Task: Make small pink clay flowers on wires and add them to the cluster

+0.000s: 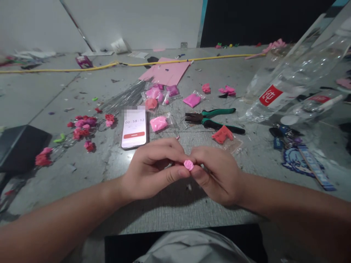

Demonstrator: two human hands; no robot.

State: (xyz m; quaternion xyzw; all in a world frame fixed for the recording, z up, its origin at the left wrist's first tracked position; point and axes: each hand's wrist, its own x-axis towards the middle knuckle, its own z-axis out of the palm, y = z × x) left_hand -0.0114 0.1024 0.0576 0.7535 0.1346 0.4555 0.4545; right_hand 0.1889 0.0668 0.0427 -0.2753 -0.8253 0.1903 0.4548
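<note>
A small pink clay flower with a ruffled top sits at the fingertips of both hands, above the near part of the grey table. My left hand pinches it from the left with thumb and fingers. From the right, my right hand closes its thumb and forefinger on the same piece. Just beyond the hands are a phone showing a timer and a bag of pink clay. Red clay on an opened wrapper lies past my right hand. Whatever is beneath the flower is hidden by my fingers.
Green-handled pliers lie beyond the hands. Thin wires and more clay bags are farther back. Finished-looking clay flowers cluster at left, near a black object. Plastic bottles and a keychain occupy the right.
</note>
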